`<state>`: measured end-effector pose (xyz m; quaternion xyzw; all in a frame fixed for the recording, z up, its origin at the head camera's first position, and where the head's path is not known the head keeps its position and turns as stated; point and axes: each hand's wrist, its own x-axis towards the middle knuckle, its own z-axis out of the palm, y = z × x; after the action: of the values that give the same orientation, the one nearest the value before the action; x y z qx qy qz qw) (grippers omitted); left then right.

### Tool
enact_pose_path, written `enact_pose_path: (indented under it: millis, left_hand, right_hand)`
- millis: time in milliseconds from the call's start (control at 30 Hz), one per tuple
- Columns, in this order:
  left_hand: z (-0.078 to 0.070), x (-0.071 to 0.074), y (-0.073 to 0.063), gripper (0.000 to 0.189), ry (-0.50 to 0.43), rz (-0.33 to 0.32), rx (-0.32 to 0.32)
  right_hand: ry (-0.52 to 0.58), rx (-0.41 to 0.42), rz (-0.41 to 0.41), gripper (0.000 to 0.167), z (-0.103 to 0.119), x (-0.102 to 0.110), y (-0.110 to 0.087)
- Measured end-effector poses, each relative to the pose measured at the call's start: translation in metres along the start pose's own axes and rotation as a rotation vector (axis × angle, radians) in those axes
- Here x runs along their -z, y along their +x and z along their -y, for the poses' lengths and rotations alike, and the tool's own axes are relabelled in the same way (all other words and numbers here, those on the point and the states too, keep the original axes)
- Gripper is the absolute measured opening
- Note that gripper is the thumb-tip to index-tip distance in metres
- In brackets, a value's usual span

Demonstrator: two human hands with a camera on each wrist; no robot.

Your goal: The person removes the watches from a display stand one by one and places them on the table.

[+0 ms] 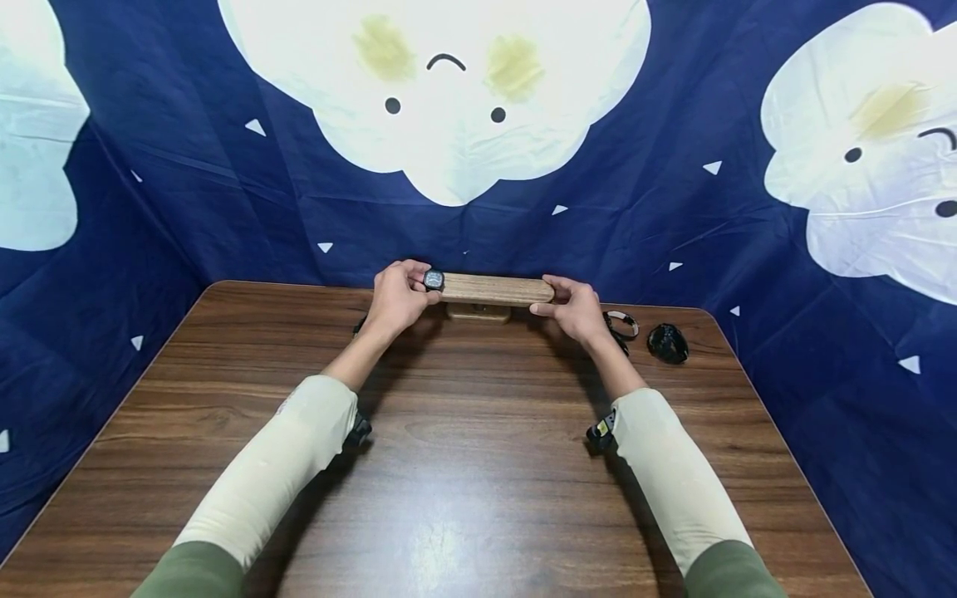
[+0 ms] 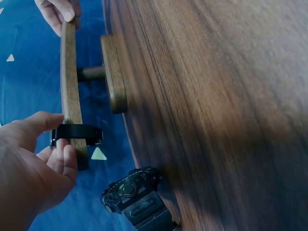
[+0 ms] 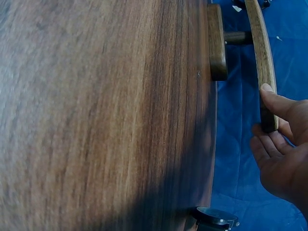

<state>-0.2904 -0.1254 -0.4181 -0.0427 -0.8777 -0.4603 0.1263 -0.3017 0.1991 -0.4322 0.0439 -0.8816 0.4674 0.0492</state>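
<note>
A wooden T-shaped watch stand (image 1: 497, 289) stands at the table's far edge, its long bar on a short post above a small base (image 1: 478, 313). Around the bar's left end loops a smartwatch (image 1: 434, 280) with a square dark face and a black band (image 2: 77, 131). My left hand (image 1: 398, 295) pinches that watch, thumb on one side and fingers on the other. At the opposite end, my right hand (image 1: 574, 309) grips the bar, its thumb (image 3: 267, 89) pressing the near side and its fingers beneath the tip.
A chunky black watch (image 2: 139, 199) lies by the far edge, mostly hidden behind my left hand in the head view. Right of my right hand lie a watch (image 1: 622, 324) and a round black object (image 1: 668, 343). A blue cloth backdrop (image 1: 299, 199) rises behind the table (image 1: 463, 432).
</note>
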Motion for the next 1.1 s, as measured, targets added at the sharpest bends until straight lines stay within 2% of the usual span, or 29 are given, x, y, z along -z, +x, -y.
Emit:
enact_pose_path:
  millis: [667,1100]
  left_hand:
    - [0.002,0.007,-0.002,0.049,-0.021,-0.017,0.030]
    - [0.008,0.011,-0.002,0.052,-0.018,-0.027,0.032]
  right_hand:
    - [-0.001,-0.009,0.005,0.070,0.001,0.000,0.001]
    - [0.003,0.010,-0.004,0.068,0.001,0.000,0.000]
